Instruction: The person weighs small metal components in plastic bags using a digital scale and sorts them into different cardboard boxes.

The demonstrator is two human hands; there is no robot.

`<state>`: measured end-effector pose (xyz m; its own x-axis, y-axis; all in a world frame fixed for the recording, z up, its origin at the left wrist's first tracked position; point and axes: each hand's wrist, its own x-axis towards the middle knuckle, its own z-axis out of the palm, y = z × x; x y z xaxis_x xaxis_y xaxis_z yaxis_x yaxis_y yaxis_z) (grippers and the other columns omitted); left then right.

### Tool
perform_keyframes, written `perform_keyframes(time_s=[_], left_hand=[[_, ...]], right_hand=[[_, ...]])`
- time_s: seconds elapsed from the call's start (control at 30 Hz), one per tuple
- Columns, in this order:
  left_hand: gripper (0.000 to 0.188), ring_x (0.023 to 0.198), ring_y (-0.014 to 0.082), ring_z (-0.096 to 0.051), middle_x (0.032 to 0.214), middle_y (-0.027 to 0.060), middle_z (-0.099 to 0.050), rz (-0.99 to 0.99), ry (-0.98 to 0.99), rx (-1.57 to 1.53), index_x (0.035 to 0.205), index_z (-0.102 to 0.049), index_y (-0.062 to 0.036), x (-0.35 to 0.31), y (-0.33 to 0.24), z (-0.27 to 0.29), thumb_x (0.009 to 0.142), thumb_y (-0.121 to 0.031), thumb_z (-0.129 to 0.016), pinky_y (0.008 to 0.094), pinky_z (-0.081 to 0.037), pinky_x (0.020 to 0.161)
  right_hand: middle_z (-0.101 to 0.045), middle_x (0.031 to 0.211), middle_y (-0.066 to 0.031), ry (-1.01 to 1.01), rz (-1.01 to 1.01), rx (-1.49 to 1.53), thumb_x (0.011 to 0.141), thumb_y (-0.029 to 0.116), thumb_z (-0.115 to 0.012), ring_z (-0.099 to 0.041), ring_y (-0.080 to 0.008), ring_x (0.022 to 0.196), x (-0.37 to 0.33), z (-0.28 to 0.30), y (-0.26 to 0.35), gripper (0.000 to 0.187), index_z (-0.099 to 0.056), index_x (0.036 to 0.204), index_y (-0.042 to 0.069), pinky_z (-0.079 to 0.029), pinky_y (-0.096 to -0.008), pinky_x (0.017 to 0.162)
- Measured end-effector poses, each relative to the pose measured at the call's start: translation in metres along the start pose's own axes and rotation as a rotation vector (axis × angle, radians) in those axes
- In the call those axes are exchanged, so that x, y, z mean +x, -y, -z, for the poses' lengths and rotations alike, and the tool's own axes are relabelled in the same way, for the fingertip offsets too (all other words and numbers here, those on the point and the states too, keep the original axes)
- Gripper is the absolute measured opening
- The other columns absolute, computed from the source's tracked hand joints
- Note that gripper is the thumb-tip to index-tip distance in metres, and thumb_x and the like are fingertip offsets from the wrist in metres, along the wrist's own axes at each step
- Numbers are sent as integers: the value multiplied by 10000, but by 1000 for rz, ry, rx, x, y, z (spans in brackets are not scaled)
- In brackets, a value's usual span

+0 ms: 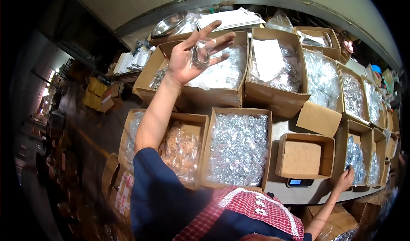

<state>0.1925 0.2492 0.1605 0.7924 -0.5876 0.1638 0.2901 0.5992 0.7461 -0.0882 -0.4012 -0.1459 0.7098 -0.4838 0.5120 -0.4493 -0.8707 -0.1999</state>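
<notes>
My left hand [179,66] is raised over the back row of cartons, palm up and fingers spread. A small clear plastic bag [200,55] with curved metal pieces rests on its palm and fingers. Below that hand is a wide carton [209,98] filled with clear bags. Far to the right, my right hand [345,180] reaches over the near edge of a narrow carton [361,130]. Its fingertips touch the bluish metal hardware [355,155] inside, and they are partly hidden, so their grip does not show.
A small, shallow carton [305,157] sits on a digital scale [300,183]. Left of it are a carton of loose silvery hardware [239,149] and one of bagged tan pieces [181,147]. White paper [269,59] covers part of a back carton. A metal bowl [169,24] stands behind.
</notes>
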Motion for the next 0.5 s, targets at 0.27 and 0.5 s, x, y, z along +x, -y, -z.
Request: perform_keyframes(time_s=[0.27, 0.5], left_hand=[[554, 1404, 356, -253, 1511, 249, -244, 46, 29, 18, 1486, -256, -98, 20, 17, -10, 1021, -398, -281, 520, -285, 1123], [567, 1408, 381, -231, 1511, 258, -229, 79, 134, 130, 1473, -279, -81, 32, 33, -12, 1015, -415, -269, 555, -292, 1113]], right_hand=[[-641, 1145, -124, -6, -21, -9, 939, 152, -479, -584, -314, 1042, -2, 7, 10, 294, -619, 1169, 37, -452, -394, 904], [-649, 1133, -113, -34, -4, -19, 919, 133, -486, -584, -308, 1040, -2, 6, 12, 289, -630, 1153, 45, -457, -396, 899]])
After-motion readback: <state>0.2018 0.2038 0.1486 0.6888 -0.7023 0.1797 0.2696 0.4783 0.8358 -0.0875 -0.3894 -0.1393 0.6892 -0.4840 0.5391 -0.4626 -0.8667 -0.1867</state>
